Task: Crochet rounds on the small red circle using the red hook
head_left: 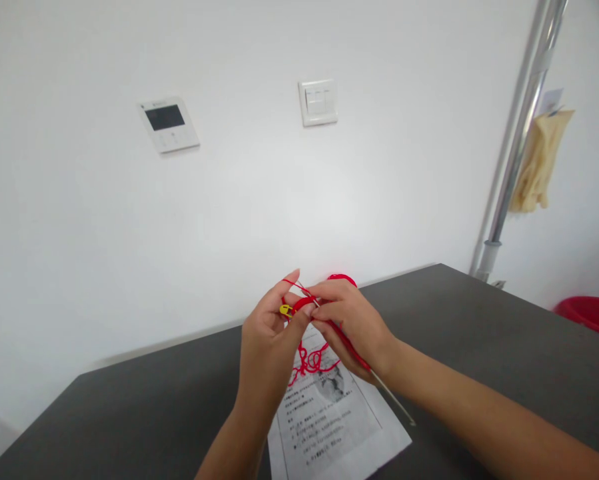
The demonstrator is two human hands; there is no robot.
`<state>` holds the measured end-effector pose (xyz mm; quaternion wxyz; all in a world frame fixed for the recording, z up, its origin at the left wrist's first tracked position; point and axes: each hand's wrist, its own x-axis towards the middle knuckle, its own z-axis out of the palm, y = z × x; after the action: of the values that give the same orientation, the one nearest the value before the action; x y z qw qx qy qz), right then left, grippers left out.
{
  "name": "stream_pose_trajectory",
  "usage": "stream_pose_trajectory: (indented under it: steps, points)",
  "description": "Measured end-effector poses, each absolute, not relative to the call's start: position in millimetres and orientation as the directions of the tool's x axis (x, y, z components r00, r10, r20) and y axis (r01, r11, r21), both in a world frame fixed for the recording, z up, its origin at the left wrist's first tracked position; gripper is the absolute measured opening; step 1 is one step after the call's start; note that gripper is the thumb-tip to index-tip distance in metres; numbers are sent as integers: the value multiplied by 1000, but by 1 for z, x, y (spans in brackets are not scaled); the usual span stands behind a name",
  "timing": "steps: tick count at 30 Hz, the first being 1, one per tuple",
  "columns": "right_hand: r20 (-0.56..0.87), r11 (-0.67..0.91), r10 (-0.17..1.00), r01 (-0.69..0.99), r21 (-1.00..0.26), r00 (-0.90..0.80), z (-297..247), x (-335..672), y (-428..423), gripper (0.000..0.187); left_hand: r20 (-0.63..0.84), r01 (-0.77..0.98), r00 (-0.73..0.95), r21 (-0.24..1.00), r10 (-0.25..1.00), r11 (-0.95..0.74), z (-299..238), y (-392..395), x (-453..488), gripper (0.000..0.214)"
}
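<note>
My left hand (272, 327) pinches a small piece of red crochet work (304, 304), with a strand of red yarn running over its raised index finger. A yellow stitch marker (285, 310) hangs at the left end of the piece. In my right hand (354, 320) is a crochet hook (350, 347) with a red grip, its thin metal shaft sticking out below the palm. The hook's upper tip meets the red work between both hands. Loose red yarn (313, 360) lies in loops beneath them, on a printed sheet (324, 433).
The dark grey table (179, 413) stands against a white wall with a light switch (320, 102) and a wall panel (169, 125). More red yarn (343, 277) shows behind my right hand. At right are a metal pole (524, 133), hanging yellowish gloves (542, 160) and a red basin (592, 313).
</note>
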<state>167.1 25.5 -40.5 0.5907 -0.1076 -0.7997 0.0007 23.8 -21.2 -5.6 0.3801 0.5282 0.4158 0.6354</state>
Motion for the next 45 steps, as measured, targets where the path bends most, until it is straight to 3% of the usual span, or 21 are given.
stream_pose_trajectory:
  steps: [2,5,10,13,18,22,29,35,38,42,45]
  points:
    - [956,979,87,204,-29,-280,-44,165,31,8,230,-279,-49,931,972,-235,-5,-17,23,47]
    - [962,991,12,129,24,-274,-37,168,31,8,156,-413,152,907,976,-80,0,-13,17,40]
    - [946,980,160,-69,-186,-281,-14,180,16,5,141,-412,380,911,914,30,7,-12,0,40]
    - [944,974,163,-102,-200,-288,-10,183,12,7,141,-406,395,913,908,35,8,-16,-4,40]
    - [950,998,20,-55,-40,-312,-10,184,15,11,188,-409,326,911,927,-41,8,-20,2,38]
    - [947,1000,11,-12,-16,-320,-10,186,15,13,198,-396,258,915,946,-83,8,-19,3,39]
    - [935,955,202,-152,-254,-293,-10,188,5,8,230,-476,290,877,929,-68,18,-24,-6,37]
    - [917,965,132,-164,-206,-376,-6,194,4,15,215,-501,329,865,920,-23,20,-22,-6,30]
    - [903,903,257,-247,-351,-344,-7,195,6,11,195,-471,325,882,925,-20,21,-21,-8,26]
    - [818,710,477,-409,-574,-321,-12,190,8,4,174,-398,303,916,937,-42,21,-20,-10,24]
    - [762,585,580,-504,-635,-288,-16,184,9,8,199,-321,225,939,954,-121,18,-21,-10,25]
